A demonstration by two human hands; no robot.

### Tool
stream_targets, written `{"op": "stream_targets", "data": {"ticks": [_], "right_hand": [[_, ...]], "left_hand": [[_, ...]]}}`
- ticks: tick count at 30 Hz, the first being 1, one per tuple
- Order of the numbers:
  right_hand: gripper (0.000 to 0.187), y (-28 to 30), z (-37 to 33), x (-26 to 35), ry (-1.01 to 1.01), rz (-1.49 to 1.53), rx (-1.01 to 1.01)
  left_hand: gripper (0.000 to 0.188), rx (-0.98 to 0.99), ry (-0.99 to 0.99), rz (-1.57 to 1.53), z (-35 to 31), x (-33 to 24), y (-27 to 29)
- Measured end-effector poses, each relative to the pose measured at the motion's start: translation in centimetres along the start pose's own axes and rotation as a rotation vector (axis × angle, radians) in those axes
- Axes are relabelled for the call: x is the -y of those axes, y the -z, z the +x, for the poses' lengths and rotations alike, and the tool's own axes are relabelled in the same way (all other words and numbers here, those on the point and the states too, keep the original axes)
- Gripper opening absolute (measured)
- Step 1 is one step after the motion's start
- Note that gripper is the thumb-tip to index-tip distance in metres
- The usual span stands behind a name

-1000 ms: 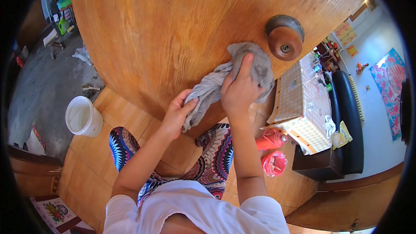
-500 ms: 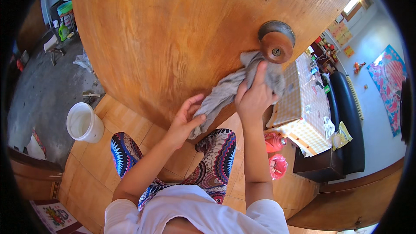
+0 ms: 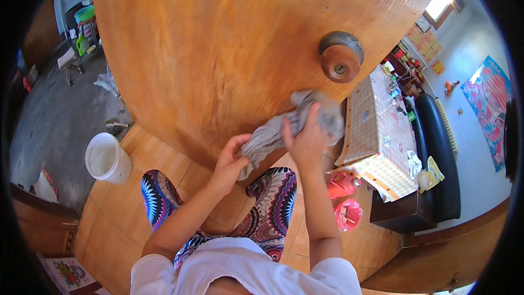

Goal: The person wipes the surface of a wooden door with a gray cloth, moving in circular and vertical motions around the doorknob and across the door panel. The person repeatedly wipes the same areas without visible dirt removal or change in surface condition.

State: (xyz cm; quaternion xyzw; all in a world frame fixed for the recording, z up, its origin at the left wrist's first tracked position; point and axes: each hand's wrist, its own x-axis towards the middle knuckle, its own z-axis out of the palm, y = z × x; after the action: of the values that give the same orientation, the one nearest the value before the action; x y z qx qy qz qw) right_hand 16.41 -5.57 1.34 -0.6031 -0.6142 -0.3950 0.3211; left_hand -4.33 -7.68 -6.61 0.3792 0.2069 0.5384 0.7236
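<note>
A grey cloth [image 3: 273, 135] is stretched between my two hands, in front of the wooden door [image 3: 218, 49]. My left hand [image 3: 232, 163] pinches its lower left end between thumb and fingers. Around the bunched right end, my right hand [image 3: 307, 141] is closed, with the index finger lying along the cloth. That right end is close to the door's edge; whether it touches the wood I cannot tell. Above my right hand is the round door knob [image 3: 339, 63], brown with a dark collar and a keyhole, apart from the cloth.
A white bucket [image 3: 108, 158] stands on the tiled floor [image 3: 117, 207] at left. To the right are a red thermos [image 3: 344, 184], a pink-lined bin [image 3: 348, 214], a table with a checked cloth [image 3: 376, 131] and a black sofa [image 3: 445, 186]. Grey concrete floor [image 3: 49, 131] lies beyond the door.
My right hand and the cloth's right end have moved down, away from the knob they were touching. My left hand has stayed nearly in place, holding its end.
</note>
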Motion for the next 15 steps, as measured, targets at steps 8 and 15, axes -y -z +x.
{"op": "stream_targets", "data": {"ticks": [8, 15], "right_hand": [[0.084, -0.2, 0.1, 3.9, -0.058, 0.068, 0.224], [0.071, -5.8, -10.9, 3.9, 0.276, 0.232, 0.179]], "left_hand": [[0.031, -0.312, 0.085, 0.255, 1.5, 2.4, 2.0], [0.050, -0.156, 0.327, 0.227, 0.5, 4.0, 4.6]]}}
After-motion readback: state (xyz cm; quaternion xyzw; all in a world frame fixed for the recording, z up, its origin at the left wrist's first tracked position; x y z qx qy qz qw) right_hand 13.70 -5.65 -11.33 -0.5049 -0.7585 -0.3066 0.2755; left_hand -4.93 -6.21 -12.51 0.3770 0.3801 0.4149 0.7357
